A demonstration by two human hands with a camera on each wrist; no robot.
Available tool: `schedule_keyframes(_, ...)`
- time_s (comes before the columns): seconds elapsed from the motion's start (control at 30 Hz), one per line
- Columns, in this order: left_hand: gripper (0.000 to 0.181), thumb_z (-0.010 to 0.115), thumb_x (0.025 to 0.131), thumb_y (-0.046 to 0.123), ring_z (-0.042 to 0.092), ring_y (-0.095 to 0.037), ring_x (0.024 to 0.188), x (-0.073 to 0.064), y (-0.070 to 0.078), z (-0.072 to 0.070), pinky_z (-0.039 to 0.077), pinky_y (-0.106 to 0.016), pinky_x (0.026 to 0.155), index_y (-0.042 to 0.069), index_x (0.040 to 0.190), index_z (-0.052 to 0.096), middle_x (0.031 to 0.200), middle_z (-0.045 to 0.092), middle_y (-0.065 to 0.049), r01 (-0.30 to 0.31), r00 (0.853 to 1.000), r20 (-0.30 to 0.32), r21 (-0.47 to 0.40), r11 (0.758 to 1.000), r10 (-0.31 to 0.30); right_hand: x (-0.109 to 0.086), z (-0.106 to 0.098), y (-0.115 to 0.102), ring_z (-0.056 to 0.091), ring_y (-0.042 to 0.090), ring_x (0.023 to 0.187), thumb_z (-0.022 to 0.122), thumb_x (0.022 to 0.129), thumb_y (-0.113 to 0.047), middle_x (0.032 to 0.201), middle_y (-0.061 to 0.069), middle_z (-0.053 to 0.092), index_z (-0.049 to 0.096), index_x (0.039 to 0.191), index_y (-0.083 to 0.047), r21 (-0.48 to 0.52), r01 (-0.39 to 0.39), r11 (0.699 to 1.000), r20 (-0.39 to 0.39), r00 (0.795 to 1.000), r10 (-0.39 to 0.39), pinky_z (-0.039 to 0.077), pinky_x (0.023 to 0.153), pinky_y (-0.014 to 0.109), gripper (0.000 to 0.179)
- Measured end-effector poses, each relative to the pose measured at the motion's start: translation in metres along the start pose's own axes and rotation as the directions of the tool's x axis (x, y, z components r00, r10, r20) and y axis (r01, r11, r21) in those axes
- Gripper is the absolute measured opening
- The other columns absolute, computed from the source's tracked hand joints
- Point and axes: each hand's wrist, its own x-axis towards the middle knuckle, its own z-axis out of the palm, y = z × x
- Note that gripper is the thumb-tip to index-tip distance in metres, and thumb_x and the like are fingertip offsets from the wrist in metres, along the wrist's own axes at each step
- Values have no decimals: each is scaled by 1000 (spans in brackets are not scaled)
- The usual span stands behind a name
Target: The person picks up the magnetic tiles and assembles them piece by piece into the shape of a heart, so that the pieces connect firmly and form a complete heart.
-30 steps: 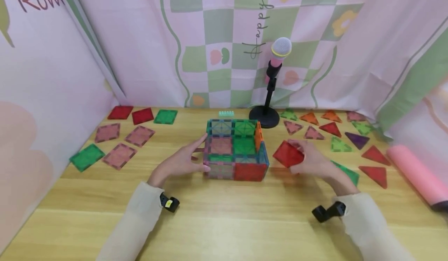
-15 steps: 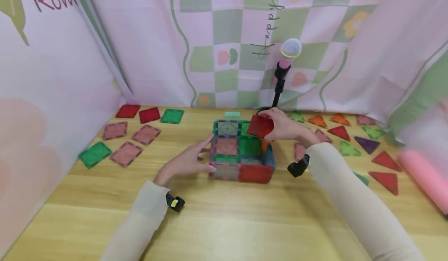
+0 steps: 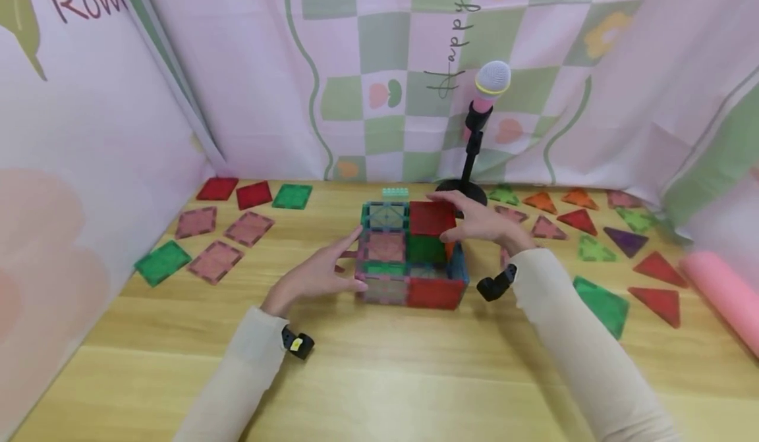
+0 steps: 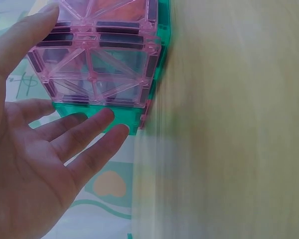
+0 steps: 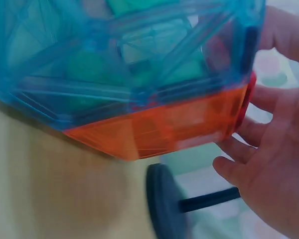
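Red tile (image 3: 432, 219) has come down onto the box's (image 3: 436, 294) far right corner

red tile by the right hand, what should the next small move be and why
Probably press the red tile down gently: the right hand has thumb and finger at its edges, and it seems to lie along the upper edge of the orange tile.

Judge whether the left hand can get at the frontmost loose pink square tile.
Likely yes: nothing visible stands between the left hand and the frontmost loose pink square tile, which lies uncovered on the wooden tabletop.
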Motion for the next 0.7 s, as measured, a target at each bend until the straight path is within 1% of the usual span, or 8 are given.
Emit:
schedule_keyframes(0.07,100,74,82,32,41,-24,135,0,-1,1,46,-40,99,18,154,6,160,12,-4,12,1000,-2,-2,1000,-12,-4,4,9,25,36,140,68,84,-12,151,17,29,28,148,-9,111,11,994,-36,999,-7,24,110,57,76)
schedule_keyframes(0.17,101,74,82,34,41,-24,135,-1,-3,1,46,-40,100,19,154,6,160,11,-3,11,1000,-2,-6,1000,-11,-8,11,18,26,31,142,68,86,-14,149,13,36,29,148,-12,255,22,967,-86,996,0,29,111,46,74)
schedule_keyframes(0.27,102,75,82,35,42,-24,135,-3,-7,0,47,-40,99,18,154,6,160,11,-3,0,1000,-5,-2,1000,0,-9,20,20,28,29,141,69,87,-17,150,8,36,30,149,-17,340,16,940,-112,993,24,30,111,45,73)
schedule_keyframes(0.33,102,75,82,34,42,-25,134,-4,-9,-1,47,-40,98,16,154,6,160,12,-4,-9,1000,-8,-2,1000,9,-8,25,20,26,29,142,69,88,-18,153,6,32,30,149,-20,368,12,930,-120,992,34,25,113,49,73)
schedule_keyframes(0.37,102,75,81,34,42,-25,134,-5,-9,-1,47,-41,98,16,154,6,160,12,-5,-12,1000,-9,-6,1000,12,-8,27,21,24,30,143,69,88,-18,154,6,30,29,149,-19,377,14,926,-122,992,35,22,113,54,73)
schedule_keyframes(0.43,102,75,81,34,42,-27,134,-7,-9,0,47,-41,98,15,154,6,160,12,-6,-12,1000,-8,-7,1000,12,-8,29,21,20,32,144,68,88,-15,156,7,25,27,150,-15,400,27,916,-124,992,25,16,115,56,74)
schedule_keyframes(0.6,102,75,81,35,41,-26,135,-7,-6,-1,47,-42,98,17,154,7,160,14,-7,-3,1000,0,-3,1000,3,-11,28,22,21,32,143,67,88,-12,156,10,25,25,150,-11,412,37,910,-128,992,17,18,114,56,75)
schedule_keyframes(0.7,101,75,81,31,39,-28,136,-3,-6,-4,45,-43,100,19,155,7,159,17,-7,-19,1000,17,-13,1000,20,-12,23,22,23,32,142,65,89,-10,155,11,25,25,150,-10,401,51,915,-139,990,5,20,113,56,73)
